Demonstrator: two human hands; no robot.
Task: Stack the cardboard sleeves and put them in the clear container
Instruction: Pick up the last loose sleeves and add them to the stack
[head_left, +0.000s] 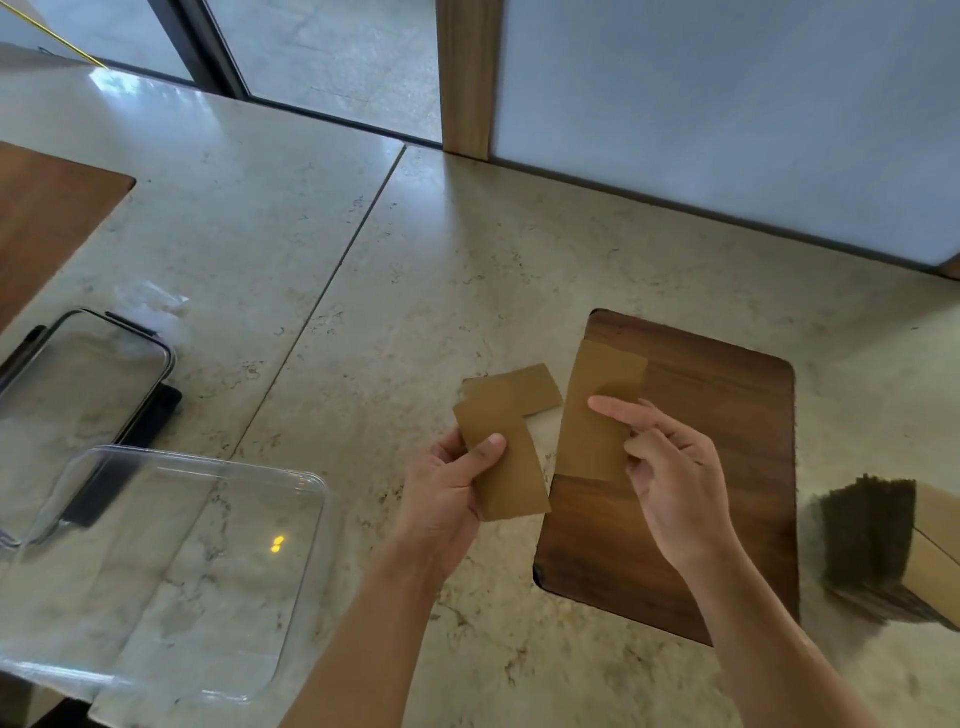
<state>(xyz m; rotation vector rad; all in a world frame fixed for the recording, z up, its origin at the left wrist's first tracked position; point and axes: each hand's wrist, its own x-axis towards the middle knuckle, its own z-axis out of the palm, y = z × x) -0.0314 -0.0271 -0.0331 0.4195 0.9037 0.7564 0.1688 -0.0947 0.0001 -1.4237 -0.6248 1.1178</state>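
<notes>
My left hand (447, 488) grips a flat brown cardboard sleeve (506, 467) by its lower left side, thumb on top. Another sleeve (519, 389) lies flat on the counter just beyond it, partly overlapped. My right hand (670, 467) pinches a third sleeve (597, 410) at its right edge, index finger stretched across it; this sleeve rests over the left edge of the wooden board (727, 467). The clear container (306, 483) stands empty at the lower left, about a hand's width left of my left arm.
A clear lid with dark clips (78, 374) lies behind the container at the left edge. A thick pile of more sleeves (878, 545) sits at the right edge of the stone counter. Another wooden board (47, 218) shows at far left. A frosted panel backs the counter.
</notes>
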